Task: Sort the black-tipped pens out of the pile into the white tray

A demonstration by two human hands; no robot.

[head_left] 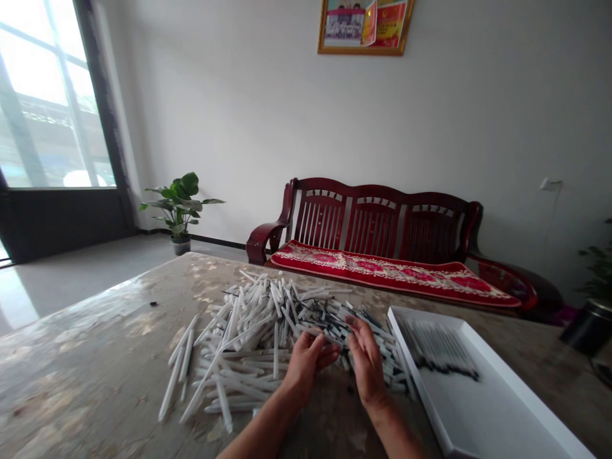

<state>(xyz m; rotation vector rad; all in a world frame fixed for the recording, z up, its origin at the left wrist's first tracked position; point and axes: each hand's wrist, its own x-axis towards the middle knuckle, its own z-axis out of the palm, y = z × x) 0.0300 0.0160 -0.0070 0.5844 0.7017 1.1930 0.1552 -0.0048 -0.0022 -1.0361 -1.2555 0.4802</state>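
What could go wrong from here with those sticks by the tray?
Two likely risks. The pile of white dark-tipped sticks reaches right up to the rim of the white tray, so a loose stick might get knocked in among the rows of sticks lying there. The sticks also cross at random around the left hand and right hand, so pulling one could drag others along and scatter them.

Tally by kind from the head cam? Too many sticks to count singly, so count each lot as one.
Hands: 2 (left hand, right hand)
White stick lots: 2 (pile, tray row)
White tray: 1
Potted plants: 2 (by the window, right edge)
Wooden bench: 1
Red cushion: 1
Framed picture: 1
Total: 10
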